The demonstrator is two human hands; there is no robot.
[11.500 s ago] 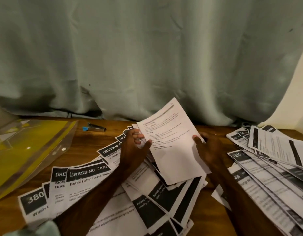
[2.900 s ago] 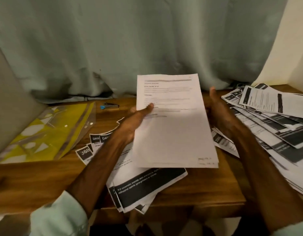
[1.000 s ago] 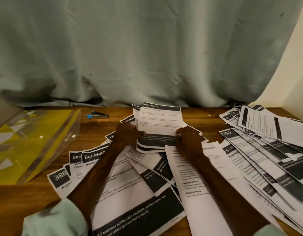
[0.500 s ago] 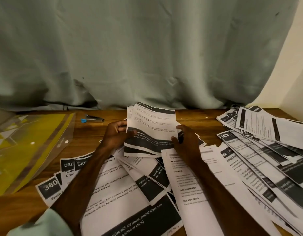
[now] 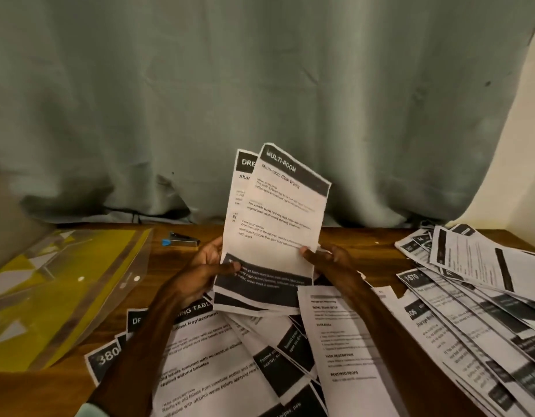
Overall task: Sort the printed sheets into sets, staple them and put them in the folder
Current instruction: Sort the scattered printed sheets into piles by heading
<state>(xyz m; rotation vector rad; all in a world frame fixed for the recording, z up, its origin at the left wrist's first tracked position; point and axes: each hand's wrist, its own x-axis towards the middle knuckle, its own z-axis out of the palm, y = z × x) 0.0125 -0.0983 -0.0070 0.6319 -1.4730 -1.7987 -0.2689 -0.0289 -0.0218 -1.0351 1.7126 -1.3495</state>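
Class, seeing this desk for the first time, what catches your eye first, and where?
The held sheets, front one headed MULTI-ROOM, stand raised at centre, gripped by the left hand and right hand. Loose printed sheets cover the table in front and right. A yellow folder lies left, a stapler beside it.

The counter (image 5: 161,263) is brown grained wood with a dull sheen. The printed sheets (image 5: 278,224), held above the counter or spread over it, are thin matt paper with black toner bands. At the counter's left end, the folder (image 5: 64,290) is clear glossy plastic over yellow. The stapler (image 5: 182,239) looks like metal with a blue plastic tip. Behind the counter hangs a matt grey-green cloth curtain (image 5: 260,85).
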